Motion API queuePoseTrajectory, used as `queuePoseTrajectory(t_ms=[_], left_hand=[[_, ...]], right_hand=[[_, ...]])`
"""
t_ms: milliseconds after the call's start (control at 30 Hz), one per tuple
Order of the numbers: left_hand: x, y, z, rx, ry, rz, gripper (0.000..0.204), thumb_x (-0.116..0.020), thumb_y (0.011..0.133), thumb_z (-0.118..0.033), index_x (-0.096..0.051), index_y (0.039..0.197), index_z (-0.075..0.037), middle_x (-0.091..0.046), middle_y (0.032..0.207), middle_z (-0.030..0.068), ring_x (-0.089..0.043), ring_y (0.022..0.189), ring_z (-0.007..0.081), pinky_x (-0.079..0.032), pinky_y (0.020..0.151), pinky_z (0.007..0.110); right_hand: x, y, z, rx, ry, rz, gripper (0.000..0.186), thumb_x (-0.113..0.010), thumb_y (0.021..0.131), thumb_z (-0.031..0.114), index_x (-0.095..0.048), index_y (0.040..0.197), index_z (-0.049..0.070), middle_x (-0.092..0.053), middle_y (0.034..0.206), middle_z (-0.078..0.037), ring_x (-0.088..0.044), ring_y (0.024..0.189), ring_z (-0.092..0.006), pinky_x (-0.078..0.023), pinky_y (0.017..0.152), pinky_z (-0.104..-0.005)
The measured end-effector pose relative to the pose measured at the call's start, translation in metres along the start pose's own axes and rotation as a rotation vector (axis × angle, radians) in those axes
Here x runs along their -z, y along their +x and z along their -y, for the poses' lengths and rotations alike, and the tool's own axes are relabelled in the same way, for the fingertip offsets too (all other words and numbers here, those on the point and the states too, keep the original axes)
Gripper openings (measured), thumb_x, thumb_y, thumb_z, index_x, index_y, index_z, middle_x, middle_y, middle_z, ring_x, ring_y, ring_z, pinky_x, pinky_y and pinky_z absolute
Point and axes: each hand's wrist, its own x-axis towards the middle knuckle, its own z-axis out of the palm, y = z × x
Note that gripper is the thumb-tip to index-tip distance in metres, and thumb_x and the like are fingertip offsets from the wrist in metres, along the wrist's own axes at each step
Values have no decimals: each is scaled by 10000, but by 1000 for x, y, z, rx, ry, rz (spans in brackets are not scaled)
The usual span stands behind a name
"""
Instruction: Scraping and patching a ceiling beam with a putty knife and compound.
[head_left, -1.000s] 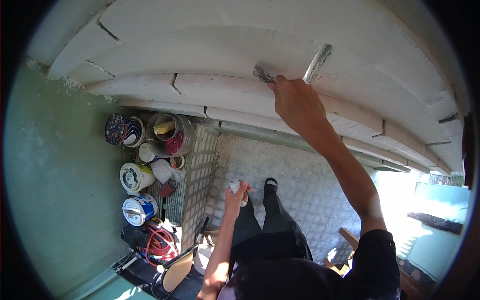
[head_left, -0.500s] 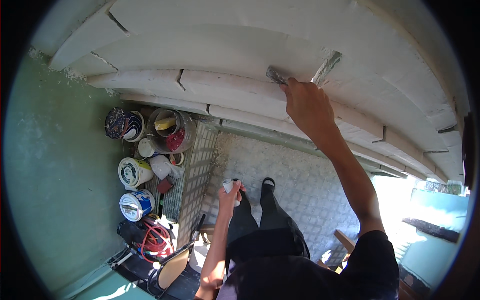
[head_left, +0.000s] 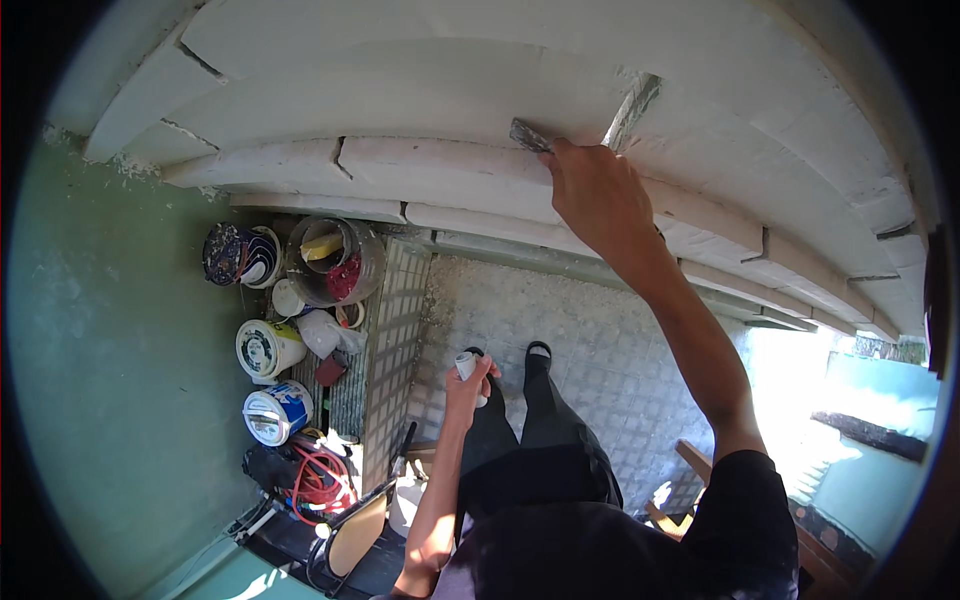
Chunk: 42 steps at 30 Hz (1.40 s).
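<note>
My right hand (head_left: pixel 603 190) is raised to the pale stepped panelling (head_left: pixel 420 160) and closed around a putty knife. The putty knife's grey, stained blade (head_left: pixel 530 135) points left and lies at the panel edge; its handle is hidden in my fist. Just beyond the knuckles, a dark slanting gap (head_left: pixel 634 108) runs through the panel, with rough whitish edges. Low in front of my legs, my left hand (head_left: pixel 470 388) is wrapped around a short white cylinder (head_left: pixel 465 363), whose kind I cannot make out.
Paint buckets (head_left: pixel 270 348) and a large tub (head_left: pixel 365 262) holding a yellow and a red item stand along the green wall (head_left: pixel 120 330). Below them are a coiled red hose (head_left: pixel 322 478) and a chair (head_left: pixel 355 535). A lattice panel (head_left: pixel 395 330) borders the tiled floor (head_left: pixel 620 350).
The whole view has shifted slightly, moving the panelling up and left in the picture. My right hand keeps nearly the same place by the gap. My left hand has shifted slightly right.
</note>
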Motion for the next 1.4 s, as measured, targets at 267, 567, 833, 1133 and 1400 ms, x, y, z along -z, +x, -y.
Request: queuePoseTrajectory(t_ms=[267,567,833,1133,1400], left_hand=[[-4,-2,-9,-18,-7,6,203,-642,922,-228,-632,823,-51,-661,756,67,-473,479,60,-363,447,225],[-29,2,-22,-41,120,103,244,-637,922,-270,-652,850,-37,-666,772,79,-474,481,66,-366,458,233],[-58,-9,-4,-12,123,119,222,-634,929,-259,-668,846,-55,-662,742,29,-468,491,40,-363,447,214],[-84,-5,21,82,183,194,250,-627,935,-282,-650,825,-58,-661,754,45,-462,464,58,-361,446,230],[-119,-2,10,81,230,302,241,-630,935,-278,-667,862,-51,-653,744,17,-467,493,47,-338,442,220]], right_hand=[[-10,-62,-17,-132,368,49,242,-518,950,195,-561,857,-24,-582,692,-254,-591,662,-447,-452,609,-495],[65,-63,-73,-118,154,-8,252,-488,981,243,-554,961,0,-565,683,-247,-588,705,-442,-451,633,-502],[76,-36,-83,-23,-110,98,279,-464,988,279,-599,1049,43,-630,768,-254,-642,756,-434,-517,694,-514],[71,-32,-91,-3,-110,74,288,-475,988,271,-586,989,5,-626,767,-253,-624,760,-432,-484,676,-518],[33,-20,-41,150,71,52,259,-485,981,229,-587,960,-8,-618,739,-263,-634,727,-446,-506,658,-521]])
